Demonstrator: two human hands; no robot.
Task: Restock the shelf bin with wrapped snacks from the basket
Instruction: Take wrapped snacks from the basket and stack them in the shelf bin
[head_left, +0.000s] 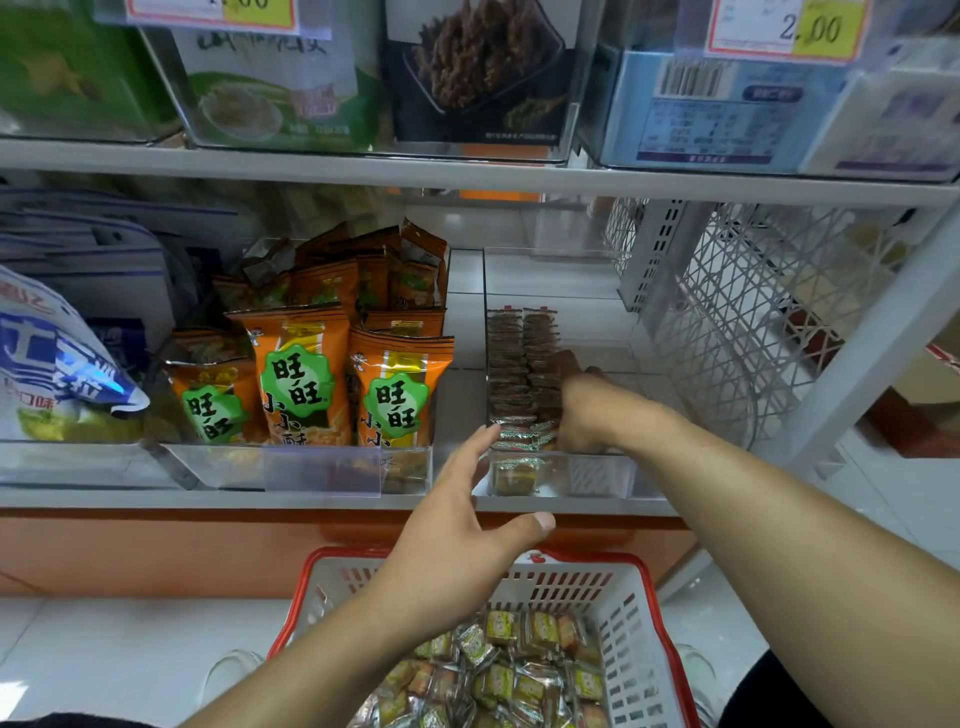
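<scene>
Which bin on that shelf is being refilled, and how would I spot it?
Find the middle shelf, above the red-rimmed basket. The clear bin sits right of the orange snack bags, with the right hand reaching into it. Only it holds small flat wrapped snacks in neat rows.

Orange snack bags — beside, perhaps, blue pouch.

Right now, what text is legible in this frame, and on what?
"旺旺" and "小小酥": on the orange snack bags in the middle bin.
"2.00": on the yellow price tag, top right.
"口味": on the blue and white bag at left; its larger characters are cut off.
Blurred, unreadable: the top-left price tag, the upper-shelf boxes, the wrapped snacks in the clear shelf bin and in the basket.
</scene>
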